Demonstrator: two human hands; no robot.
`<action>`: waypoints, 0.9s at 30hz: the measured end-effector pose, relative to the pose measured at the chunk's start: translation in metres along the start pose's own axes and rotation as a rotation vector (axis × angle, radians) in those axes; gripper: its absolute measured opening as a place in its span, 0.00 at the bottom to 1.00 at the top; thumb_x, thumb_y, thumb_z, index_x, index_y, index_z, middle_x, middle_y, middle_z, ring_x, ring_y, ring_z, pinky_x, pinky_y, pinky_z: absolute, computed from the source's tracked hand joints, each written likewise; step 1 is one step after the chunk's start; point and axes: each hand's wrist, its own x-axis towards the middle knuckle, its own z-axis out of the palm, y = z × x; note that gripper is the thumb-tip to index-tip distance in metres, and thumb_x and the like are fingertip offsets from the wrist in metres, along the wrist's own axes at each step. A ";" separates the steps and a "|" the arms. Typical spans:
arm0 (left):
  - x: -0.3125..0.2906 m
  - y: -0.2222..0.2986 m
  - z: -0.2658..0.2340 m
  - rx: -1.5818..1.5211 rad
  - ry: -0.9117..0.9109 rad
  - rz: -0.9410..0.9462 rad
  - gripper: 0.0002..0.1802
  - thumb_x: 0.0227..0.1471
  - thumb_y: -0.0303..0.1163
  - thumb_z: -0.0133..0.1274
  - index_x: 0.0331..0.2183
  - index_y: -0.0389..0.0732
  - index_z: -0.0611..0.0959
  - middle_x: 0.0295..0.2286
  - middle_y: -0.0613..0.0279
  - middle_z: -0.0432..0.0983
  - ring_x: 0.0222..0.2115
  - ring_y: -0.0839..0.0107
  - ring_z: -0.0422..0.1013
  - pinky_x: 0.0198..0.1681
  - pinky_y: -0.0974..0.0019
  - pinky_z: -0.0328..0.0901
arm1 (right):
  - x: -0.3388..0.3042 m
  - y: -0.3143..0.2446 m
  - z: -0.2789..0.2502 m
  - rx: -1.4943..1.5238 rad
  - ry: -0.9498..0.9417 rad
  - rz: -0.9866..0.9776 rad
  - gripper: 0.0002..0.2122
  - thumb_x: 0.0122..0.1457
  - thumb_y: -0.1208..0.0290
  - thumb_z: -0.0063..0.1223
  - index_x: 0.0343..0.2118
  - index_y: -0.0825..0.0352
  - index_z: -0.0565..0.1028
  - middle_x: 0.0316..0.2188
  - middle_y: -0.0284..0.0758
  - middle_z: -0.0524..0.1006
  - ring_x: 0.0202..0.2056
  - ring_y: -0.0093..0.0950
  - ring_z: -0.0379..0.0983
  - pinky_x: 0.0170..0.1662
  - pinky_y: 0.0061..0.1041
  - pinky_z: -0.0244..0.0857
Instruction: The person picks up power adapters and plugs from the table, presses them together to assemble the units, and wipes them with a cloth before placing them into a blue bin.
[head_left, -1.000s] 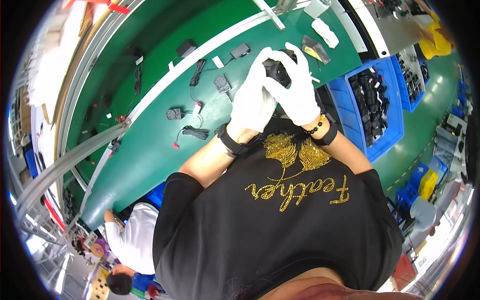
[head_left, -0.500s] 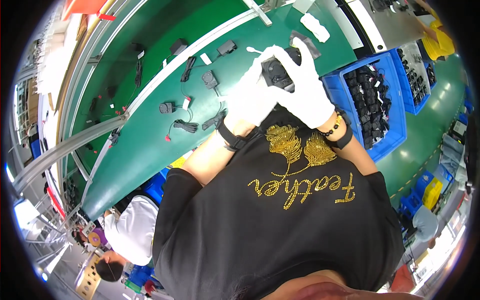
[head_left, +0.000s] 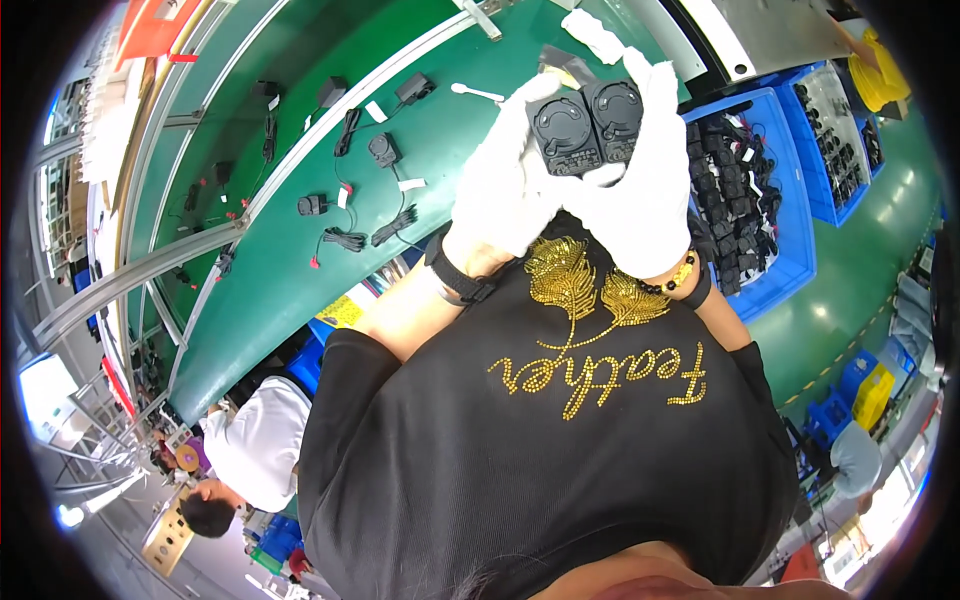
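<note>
Two black power adapters (head_left: 564, 125) are held side by side above the green bench, their round recessed faces turned up toward me. My left hand (head_left: 500, 195), in a white glove, is closed around the left edge of the pair. On the right edge, my gloved right hand (head_left: 640, 195) grips the other black adapter (head_left: 618, 112), with its thumb along the near side. Just beyond them lies a small dark, partly see-through piece (head_left: 567, 65), partly hidden. A crumpled white cloth or glove (head_left: 594, 36) rests farther back. The adapters' undersides are hidden.
Several corded black adapters (head_left: 383, 150) lie along the green bench (head_left: 290, 270) to the left, by a metal rail (head_left: 300, 150). A white swab-like stick (head_left: 477, 92) is near my left hand. A blue bin (head_left: 795, 220) of black adapters stands right. A co-worker (head_left: 260, 430) sits lower left.
My hands have turned and spread, so two adapter faces now show side by side where the grip covered most of them. My right hand has moved slightly right; the view has shifted.
</note>
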 end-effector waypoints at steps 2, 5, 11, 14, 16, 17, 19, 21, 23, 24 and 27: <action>-0.004 0.000 0.007 -0.356 0.133 -0.121 0.22 0.60 0.31 0.37 0.55 0.37 0.58 0.51 0.54 0.60 0.52 0.63 0.60 0.52 0.59 0.63 | -0.006 -0.012 -0.003 -0.168 0.153 -0.104 0.44 0.37 0.72 0.65 0.58 0.74 0.51 0.52 0.44 0.66 0.42 0.37 0.72 0.46 0.28 0.65; -0.012 -0.001 0.016 0.048 0.133 0.041 0.21 0.60 0.31 0.37 0.54 0.37 0.60 0.50 0.55 0.61 0.51 0.64 0.62 0.50 0.60 0.64 | -0.014 -0.010 0.006 0.192 0.207 -0.016 0.47 0.35 0.72 0.66 0.59 0.76 0.48 0.54 0.46 0.62 0.46 0.39 0.69 0.50 0.30 0.62; -0.016 0.002 0.018 -0.244 0.116 -0.013 0.26 0.59 0.31 0.38 0.57 0.39 0.55 0.53 0.50 0.59 0.51 0.63 0.62 0.48 0.62 0.66 | -0.014 -0.019 -0.002 -0.215 0.185 -0.059 0.49 0.31 0.69 0.68 0.59 0.73 0.51 0.52 0.47 0.64 0.50 0.41 0.65 0.53 0.34 0.59; -0.018 -0.001 0.014 -0.222 0.074 0.002 0.27 0.58 0.29 0.38 0.58 0.40 0.53 0.54 0.49 0.57 0.52 0.61 0.62 0.46 0.61 0.68 | -0.015 -0.021 0.000 -0.258 0.196 -0.046 0.49 0.31 0.68 0.69 0.58 0.72 0.53 0.51 0.47 0.65 0.47 0.41 0.66 0.51 0.33 0.60; -0.019 0.000 0.015 -0.170 0.091 0.007 0.28 0.58 0.30 0.39 0.58 0.39 0.53 0.54 0.50 0.58 0.51 0.61 0.63 0.46 0.61 0.68 | -0.017 -0.021 0.001 -0.231 0.202 -0.042 0.49 0.30 0.67 0.69 0.58 0.72 0.53 0.50 0.46 0.66 0.46 0.41 0.67 0.50 0.33 0.61; -0.020 0.000 0.016 -0.118 0.107 0.013 0.28 0.58 0.30 0.40 0.58 0.39 0.53 0.54 0.50 0.58 0.50 0.61 0.64 0.45 0.61 0.69 | -0.017 -0.021 0.002 -0.204 0.208 -0.039 0.49 0.30 0.67 0.69 0.58 0.71 0.53 0.49 0.46 0.67 0.45 0.40 0.67 0.49 0.33 0.62; -0.021 -0.001 0.012 -0.062 0.114 0.005 0.29 0.57 0.32 0.42 0.58 0.39 0.54 0.55 0.50 0.56 0.51 0.60 0.62 0.43 0.60 0.70 | -0.018 -0.023 0.002 -0.214 0.199 -0.013 0.49 0.30 0.66 0.69 0.58 0.71 0.54 0.47 0.45 0.68 0.43 0.40 0.68 0.47 0.33 0.63; -0.023 0.000 0.008 -0.004 0.123 -0.002 0.31 0.56 0.34 0.44 0.58 0.40 0.55 0.55 0.50 0.54 0.52 0.59 0.61 0.42 0.59 0.71 | -0.018 -0.026 0.003 -0.221 0.188 0.013 0.49 0.29 0.66 0.70 0.58 0.70 0.54 0.45 0.45 0.69 0.42 0.39 0.69 0.46 0.32 0.64; -0.023 0.001 0.005 -0.002 0.122 -0.050 0.31 0.55 0.34 0.45 0.58 0.40 0.55 0.55 0.50 0.54 0.53 0.60 0.60 0.42 0.58 0.70 | -0.018 -0.028 0.003 -0.234 0.181 0.019 0.49 0.29 0.65 0.70 0.58 0.68 0.55 0.41 0.43 0.70 0.39 0.38 0.70 0.43 0.32 0.66; -0.024 0.001 0.004 -0.002 0.126 -0.049 0.31 0.55 0.34 0.45 0.58 0.40 0.55 0.55 0.50 0.54 0.53 0.60 0.60 0.42 0.58 0.70 | -0.019 -0.029 0.004 -0.231 0.177 0.019 0.49 0.29 0.65 0.70 0.58 0.68 0.55 0.41 0.43 0.70 0.39 0.38 0.70 0.43 0.32 0.66; -0.026 0.001 0.004 -0.120 0.088 -0.011 0.28 0.58 0.30 0.40 0.58 0.39 0.54 0.53 0.53 0.58 0.51 0.64 0.62 0.46 0.63 0.67 | -0.020 -0.031 0.005 -0.222 0.144 0.097 0.49 0.28 0.65 0.70 0.58 0.67 0.55 0.40 0.43 0.70 0.38 0.38 0.69 0.42 0.32 0.66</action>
